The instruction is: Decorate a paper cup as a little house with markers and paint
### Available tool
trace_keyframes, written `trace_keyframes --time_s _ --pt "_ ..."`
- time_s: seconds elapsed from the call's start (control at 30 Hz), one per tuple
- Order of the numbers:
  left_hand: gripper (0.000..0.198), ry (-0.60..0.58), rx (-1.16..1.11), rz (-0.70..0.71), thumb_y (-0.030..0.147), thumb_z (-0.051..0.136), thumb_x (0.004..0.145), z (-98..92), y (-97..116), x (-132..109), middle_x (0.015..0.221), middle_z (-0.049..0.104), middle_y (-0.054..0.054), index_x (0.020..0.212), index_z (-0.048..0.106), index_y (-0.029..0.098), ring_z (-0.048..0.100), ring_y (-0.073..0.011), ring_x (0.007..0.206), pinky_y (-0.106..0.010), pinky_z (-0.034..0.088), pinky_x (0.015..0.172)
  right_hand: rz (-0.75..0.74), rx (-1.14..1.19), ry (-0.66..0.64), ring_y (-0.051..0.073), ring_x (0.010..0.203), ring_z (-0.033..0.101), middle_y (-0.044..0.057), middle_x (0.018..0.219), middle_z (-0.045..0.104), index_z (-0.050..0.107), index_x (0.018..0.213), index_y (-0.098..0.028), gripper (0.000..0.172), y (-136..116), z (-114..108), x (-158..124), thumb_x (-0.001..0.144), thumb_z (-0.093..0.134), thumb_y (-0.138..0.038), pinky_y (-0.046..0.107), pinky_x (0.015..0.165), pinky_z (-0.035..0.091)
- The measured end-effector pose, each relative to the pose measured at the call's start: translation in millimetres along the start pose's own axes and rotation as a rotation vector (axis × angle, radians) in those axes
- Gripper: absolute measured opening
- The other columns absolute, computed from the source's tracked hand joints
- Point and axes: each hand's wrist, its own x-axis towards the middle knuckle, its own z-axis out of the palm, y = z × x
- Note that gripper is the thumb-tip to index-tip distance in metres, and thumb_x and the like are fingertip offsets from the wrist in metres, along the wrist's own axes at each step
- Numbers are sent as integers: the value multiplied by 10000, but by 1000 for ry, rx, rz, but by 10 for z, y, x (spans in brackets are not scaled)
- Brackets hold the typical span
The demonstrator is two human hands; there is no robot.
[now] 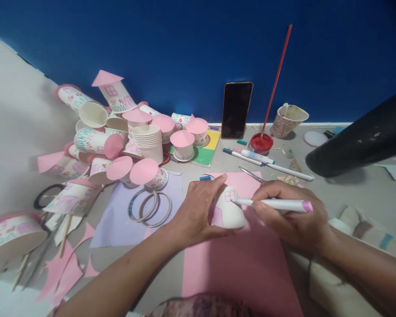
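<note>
My left hand is wrapped round a white paper cup that stands upside down on a pink paper sheet. Pink window and door drawings show on the cup's side. My right hand pinches a white marker with a pink end. The marker's tip touches the cup by the drawn window.
A heap of decorated cups with pink round lids lies at the left, beside a stack of plain cups. Bangles rest on lilac paper. Behind stand a phone, a red paint lid with a stick, pens and scissors.
</note>
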Motion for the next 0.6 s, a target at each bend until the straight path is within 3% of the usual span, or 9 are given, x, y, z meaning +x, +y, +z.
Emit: trace_keyframes --time_s 0.1,0.2,0.33,0.43,0.53,0.6 --pt "1263 40 -4 54 563 954 738 2 -1 -4 1441 658 -170 1698 168 323 653 -385 1276 -567 494 1086 15 -13 -6 145 484 663 -33 644 750 694 781 -262 139 -13 -34 12 867 640 -167 246 482 502" --pt "1285 55 -3 74 564 957 739 1 -9 -9 1476 629 -179 1700 133 336 649 -386 1284 -563 503 1080 43 -34 87 169 534 705 -19 694 775 706 790 -263 132 15 -47 -2 888 667 -185 266 498 535" --pt "1321 45 -10 42 564 978 707 0 -22 -23 1485 613 -179 1697 132 341 639 -393 1299 -565 506 1088 -18 -38 137 194 694 787 6 794 813 763 1031 -250 156 111 -44 -11 969 641 -175 292 678 625" --pt "1336 60 -27 16 632 966 678 10 -34 -35 1488 607 -179 1696 150 343 634 -399 1304 -577 505 1092 -66 -64 -40 227 862 813 47 981 846 739 1232 -250 252 208 -38 9 986 687 -264 346 824 646" --pt "1336 81 -35 -8 688 948 657 22 -37 -37 1495 604 -179 1695 182 341 631 -407 1305 -593 497 1104 -108 -127 -274 325 1050 776 128 1250 807 661 1404 -238 724 309 -9 21 787 909 -525 445 858 651" --pt "1337 82 -33 -13 696 947 648 23 -31 -36 1491 610 -180 1696 198 336 632 -413 1302 -603 488 1114 -148 -171 -379 376 1119 732 167 1290 783 635 1444 -220 897 360 23 14 691 965 -580 489 854 647"
